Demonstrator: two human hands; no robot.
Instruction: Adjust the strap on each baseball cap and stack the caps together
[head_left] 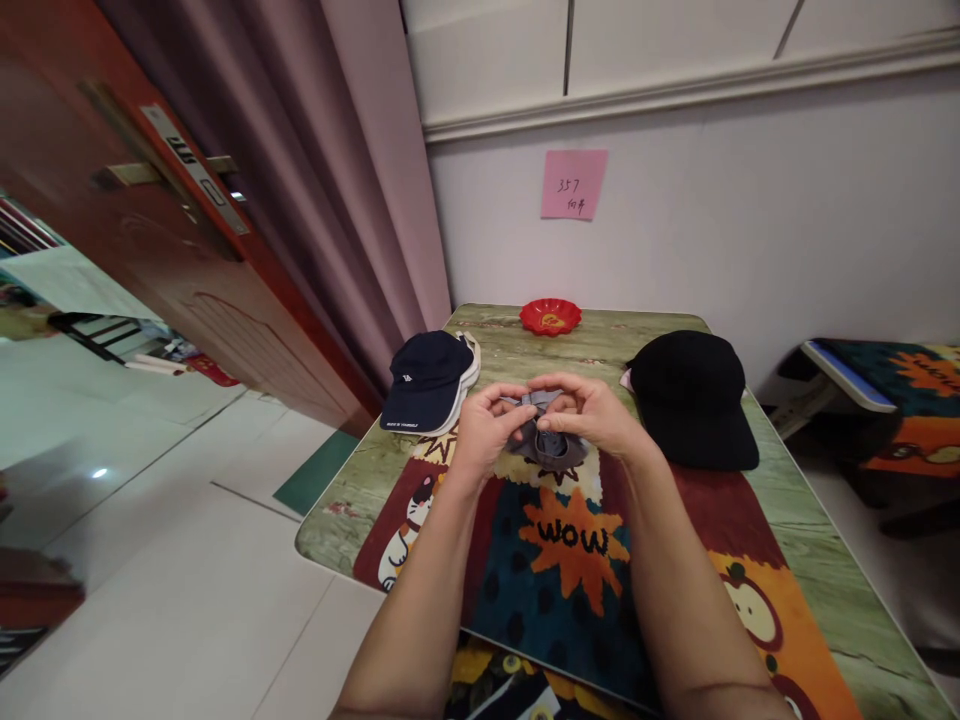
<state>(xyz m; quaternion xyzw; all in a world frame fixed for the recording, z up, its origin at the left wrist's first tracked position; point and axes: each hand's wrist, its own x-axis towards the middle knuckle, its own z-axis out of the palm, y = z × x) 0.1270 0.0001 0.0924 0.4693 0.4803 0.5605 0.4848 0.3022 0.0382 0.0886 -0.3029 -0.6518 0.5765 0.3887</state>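
Observation:
Over the middle of the table, my left hand and my right hand pinch a grey cap between them, near its strap. Both hands have their fingers closed on the cloth, close together. The cap's front is hidden from view. A navy cap with small white lettering lies to the left, on top of a pale one. On the right rests a black cap, with a bit of pink showing at its left edge.
A red scalloped dish stands at the back of the table. A patterned cloth covers the near part. A pink note is on the wall. A wooden door and curtain stand at the left, a stool at the right.

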